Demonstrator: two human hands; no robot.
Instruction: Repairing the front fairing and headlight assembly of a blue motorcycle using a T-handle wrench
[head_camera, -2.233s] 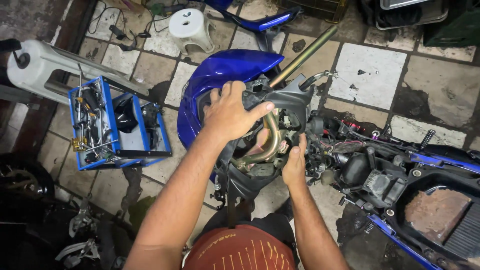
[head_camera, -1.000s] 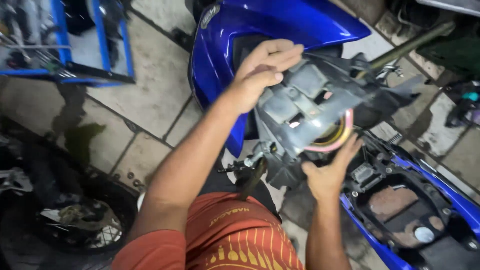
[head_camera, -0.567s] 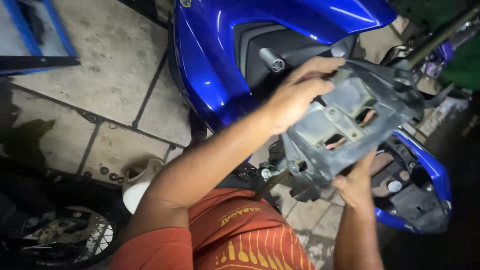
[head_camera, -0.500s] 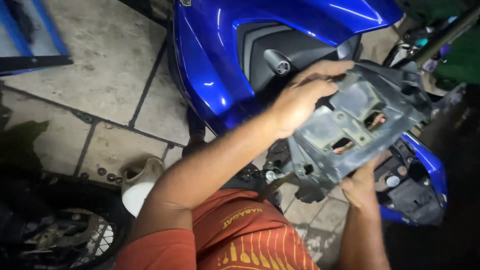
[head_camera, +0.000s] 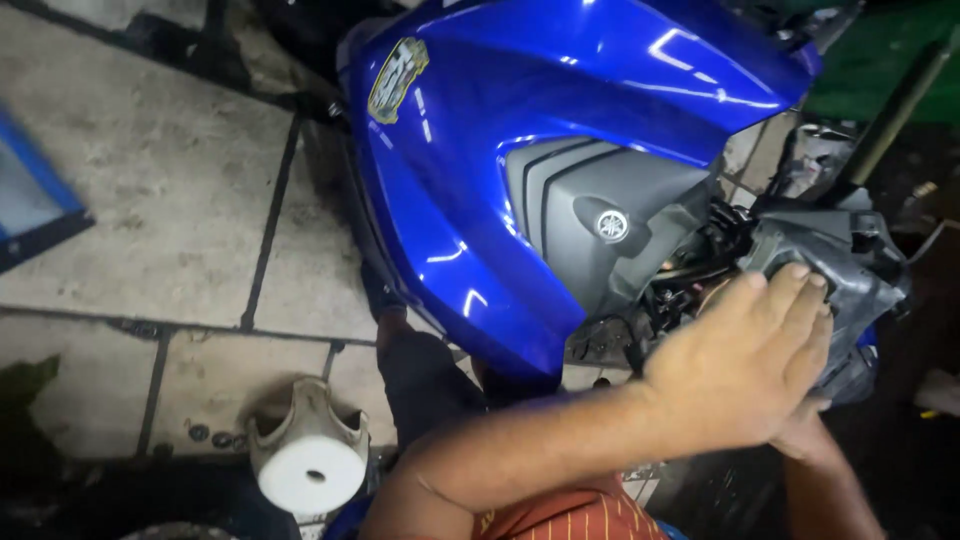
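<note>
Left hand (head_camera: 745, 375) — fingers (head_camera: 790, 300) extended and held together, laid flat over the near face of a dark grey plastic housing (head_camera: 850, 265). The palm presses on the part; the fingers are not curled round it, so this is contact rather than a closed grip. The forearm runs from the lower centre of the view up to the right.

Right hand (head_camera: 805, 430) — mostly hidden beneath the left hand and wrist. It sits under the lower edge of the housing, touching or very near it; whether its fingers are open or closed cannot be told.

The housing lies at the right of the view, just beside the grey inner panel (head_camera: 600, 215) of a glossy blue motorcycle fairing (head_camera: 520, 130). Between panel and housing shows a cluster of dark wiring and fittings (head_camera: 690, 270), detail unclear. A dull metal tube (head_camera: 895, 110) slants upward behind the housing at the right edge.

Outward: the fairing stands on a stained tile floor (head_camera: 150, 200). A small white plastic piece (head_camera: 308, 455) with raised prongs rests on the floor at lower left, well apart from both hands. A blue-edged tray corner (head_camera: 40, 210) enters at the left edge. Red striped cloth (head_camera: 570, 515) shows at the bottom.
</note>
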